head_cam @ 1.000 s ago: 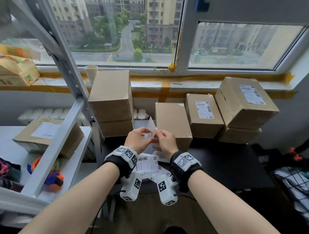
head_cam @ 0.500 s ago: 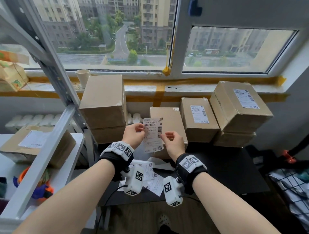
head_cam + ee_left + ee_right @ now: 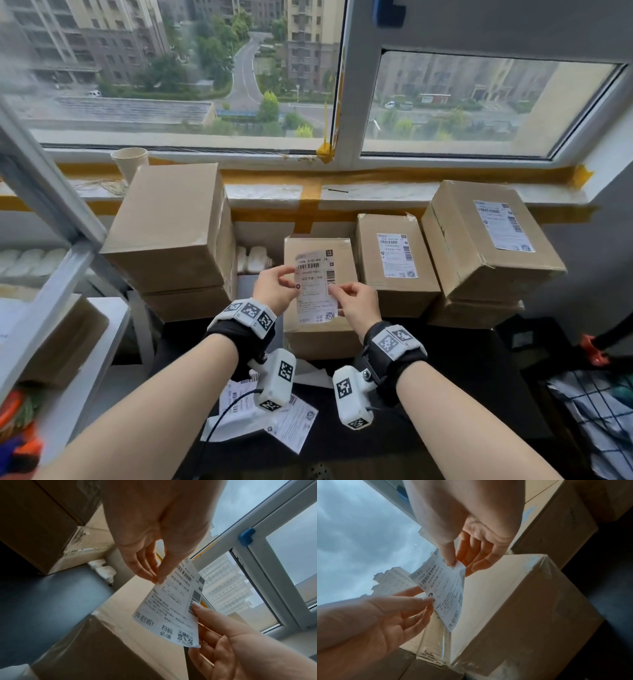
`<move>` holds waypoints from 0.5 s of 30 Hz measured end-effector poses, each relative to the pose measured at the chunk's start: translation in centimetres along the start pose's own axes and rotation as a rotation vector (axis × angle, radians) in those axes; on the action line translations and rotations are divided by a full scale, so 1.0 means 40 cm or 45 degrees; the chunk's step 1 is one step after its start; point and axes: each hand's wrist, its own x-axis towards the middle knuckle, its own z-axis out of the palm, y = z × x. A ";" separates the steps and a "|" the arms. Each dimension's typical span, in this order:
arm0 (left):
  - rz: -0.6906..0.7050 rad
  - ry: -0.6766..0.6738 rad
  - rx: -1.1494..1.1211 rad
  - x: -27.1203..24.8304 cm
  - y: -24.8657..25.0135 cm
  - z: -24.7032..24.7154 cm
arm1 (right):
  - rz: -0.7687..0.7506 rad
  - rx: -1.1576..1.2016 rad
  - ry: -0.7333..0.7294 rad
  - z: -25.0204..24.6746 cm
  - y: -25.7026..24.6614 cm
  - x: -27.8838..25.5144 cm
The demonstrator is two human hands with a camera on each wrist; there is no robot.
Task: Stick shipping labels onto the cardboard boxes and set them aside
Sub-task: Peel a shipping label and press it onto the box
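A white rectangular paper shipping label printed with barcodes (image 3: 315, 286) is held printed face toward the camera, above the top of a plain brown cardboard box (image 3: 320, 334) that stands on the dark tabletop (image 3: 462, 387) directly ahead; whether its lower edge already touches the cardboard cannot be told. The label is judged thin, light and limp, apt to curl, and, if its backing is off, apt to stick to itself or to skin; it is best taken by opposite side edges with fingertips only and kept taut. The box is judged stiff and light enough to shift by its sides. The left hand (image 3: 274, 289) pinches the label's left edge near mid-height between thumb and fingertips, the remaining fingers loosely extended, as the left wrist view confirms. The right hand (image 3: 358, 306) pinches the right edge beside the vertical barcode, thumb on the printed face and fingers curled behind, where the right wrist view shows the paper's margin slightly folded. To the right stand a brown cardboard box already bearing a white label (image 3: 394, 260) and a labelled pair of stacked brown boxes (image 3: 486, 246); to the left, a taller stack of unlabelled brown boxes (image 3: 171, 236). Loose white printed sheets (image 3: 294, 423) lie on the tabletop near the forearms.
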 end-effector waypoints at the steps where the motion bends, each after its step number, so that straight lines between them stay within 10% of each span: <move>1: -0.017 0.027 0.012 0.013 -0.001 0.010 | -0.012 -0.066 -0.003 -0.006 0.001 0.013; 15: -0.186 0.264 0.120 0.095 -0.010 0.073 | -0.076 -0.766 -0.006 -0.009 0.012 0.120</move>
